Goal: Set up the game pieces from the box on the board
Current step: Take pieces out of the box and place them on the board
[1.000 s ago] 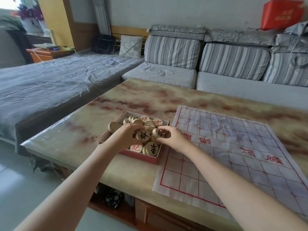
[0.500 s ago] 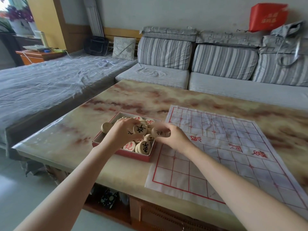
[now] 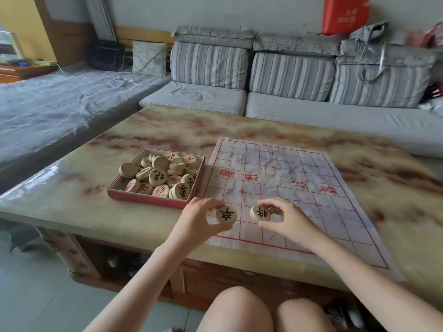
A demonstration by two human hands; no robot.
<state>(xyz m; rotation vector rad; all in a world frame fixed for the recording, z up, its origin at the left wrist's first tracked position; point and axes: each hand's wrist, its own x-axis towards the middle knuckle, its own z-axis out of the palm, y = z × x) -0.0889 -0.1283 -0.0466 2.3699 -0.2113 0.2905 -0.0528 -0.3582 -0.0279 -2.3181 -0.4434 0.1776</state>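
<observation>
The left hand [image 3: 199, 219] is pinching a round pale wooden disc with a black character [image 3: 226, 214] between thumb and fingertips, over the near left corner of the creased white board with red grid lines [image 3: 311, 188]. Just right, the right hand [image 3: 287, 218] is pinching a second black-marked wooden disc [image 3: 260, 213]. Farther left, the shallow red box [image 3: 153, 200] is holding the heaped remaining discs [image 3: 158, 177].

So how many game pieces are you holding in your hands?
2. One black-marked piece is pinched in the left hand over the board's near left edge; the other piece is in the right hand beside it. Curled fingers could hide more.
</observation>
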